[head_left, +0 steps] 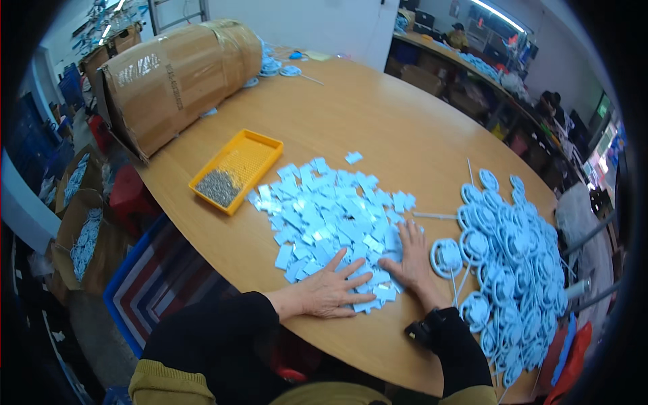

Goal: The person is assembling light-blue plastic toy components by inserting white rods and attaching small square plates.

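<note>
A spread-out heap of small flat light-blue plastic pieces [324, 209] lies on the wooden table in front of me. My left hand [332, 287] rests on the near edge of the heap, its fingers spread over the pieces. At the heap's right edge, my right hand [413, 263] lies with fingers stretched out and thumb apart, touching pieces there. Neither hand grips anything. Right of my right hand is a large pile of light-blue round plastic parts [516, 246] with thin rods. Beyond the heap, to the left, sits a yellow tray [260, 150] with small grey metal parts [219, 187].
A big taped cardboard box [179, 74] lies on the table's far left. More blue round parts [270, 66] are beside it. Open cartons of blue parts [86, 239] and a red stool [133, 196] stand on the floor at left. Another person [459, 37] is in the far background.
</note>
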`<action>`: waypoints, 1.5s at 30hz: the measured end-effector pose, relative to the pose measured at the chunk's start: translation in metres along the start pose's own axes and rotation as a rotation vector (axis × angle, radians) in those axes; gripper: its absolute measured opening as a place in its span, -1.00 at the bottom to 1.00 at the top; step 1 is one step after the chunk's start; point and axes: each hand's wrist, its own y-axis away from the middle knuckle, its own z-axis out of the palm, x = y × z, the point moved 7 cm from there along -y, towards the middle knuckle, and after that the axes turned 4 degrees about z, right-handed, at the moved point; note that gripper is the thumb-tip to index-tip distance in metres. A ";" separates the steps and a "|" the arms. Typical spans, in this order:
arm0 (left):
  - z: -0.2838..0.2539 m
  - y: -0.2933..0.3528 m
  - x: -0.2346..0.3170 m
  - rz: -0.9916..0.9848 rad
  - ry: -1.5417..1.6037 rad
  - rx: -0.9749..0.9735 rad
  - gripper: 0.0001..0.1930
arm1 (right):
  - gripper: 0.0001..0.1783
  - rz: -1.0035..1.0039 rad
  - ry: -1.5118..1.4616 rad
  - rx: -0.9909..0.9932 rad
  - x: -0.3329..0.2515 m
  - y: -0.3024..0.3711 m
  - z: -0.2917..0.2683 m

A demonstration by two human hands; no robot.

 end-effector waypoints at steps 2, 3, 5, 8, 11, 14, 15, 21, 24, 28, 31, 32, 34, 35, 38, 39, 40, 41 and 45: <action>-0.007 0.009 -0.025 0.025 -0.003 0.004 -0.52 | 0.00 0.020 0.081 -0.070 -0.004 -0.019 0.021; -0.010 0.014 -0.040 0.031 -0.014 -0.015 -0.51 | 0.00 0.019 0.095 -0.090 -0.010 -0.031 0.033; -0.022 0.021 -0.073 0.036 -0.033 -0.024 -0.50 | -0.02 0.009 0.127 -0.113 -0.021 -0.060 0.055; -0.036 0.031 -0.123 0.009 -0.089 -0.034 -0.50 | -0.05 -0.013 0.122 -0.087 -0.036 -0.110 0.082; -0.044 0.035 -0.168 -0.014 -0.093 -0.046 -0.49 | -0.07 0.008 0.139 -0.092 -0.041 -0.152 0.103; -0.058 0.041 -0.189 -0.037 -0.068 -0.070 -0.46 | -0.07 -0.025 0.051 -0.028 -0.032 -0.181 0.109; -0.059 0.037 -0.195 -0.099 -0.081 -0.070 -0.44 | -0.07 -0.077 -0.022 0.032 -0.021 -0.184 0.101; -0.046 -0.005 -0.119 -0.127 0.035 -0.092 -0.37 | -0.42 0.376 0.001 -0.031 0.050 -0.208 0.096; -0.002 -0.055 -0.070 0.145 0.024 -0.214 -0.34 | -0.27 0.013 -0.313 0.143 -0.006 -0.174 0.086; 0.015 -0.061 -0.079 0.021 0.062 -0.206 -0.26 | -0.27 -0.016 -0.144 0.169 0.000 -0.086 -0.046; -0.001 -0.043 -0.099 -0.272 -0.011 -0.249 -0.20 | -0.31 0.186 0.021 0.247 0.088 0.013 -0.148; -0.003 -0.043 -0.098 -0.244 -0.017 -0.244 -0.20 | -0.32 0.309 0.076 0.286 0.128 0.059 -0.178; -0.001 -0.038 -0.102 -0.368 -0.087 -0.273 -0.19 | -0.33 0.580 0.158 0.405 0.183 0.157 -0.246; 0.001 -0.037 -0.094 -0.361 -0.098 -0.277 -0.19 | -0.34 0.681 0.215 0.412 0.196 0.194 -0.277; -0.006 -0.066 -0.060 -0.319 -0.195 -0.178 -0.15 | -0.36 0.921 0.301 0.563 0.245 0.315 -0.352; -0.007 -0.089 -0.032 -0.229 -0.162 -0.143 -0.14 | -0.37 0.989 0.302 0.599 0.261 0.349 -0.374; -0.007 -0.111 -0.002 -0.135 -0.125 -0.115 -0.12 | -0.37 1.065 0.303 0.631 0.278 0.382 -0.391; -0.003 -0.132 0.024 -0.091 -0.071 -0.076 -0.15 | -0.37 1.075 0.297 0.633 0.289 0.401 -0.405; 0.022 -0.225 0.142 0.179 0.049 -0.119 -0.18 | -0.39 1.136 0.333 0.718 0.356 0.458 -0.439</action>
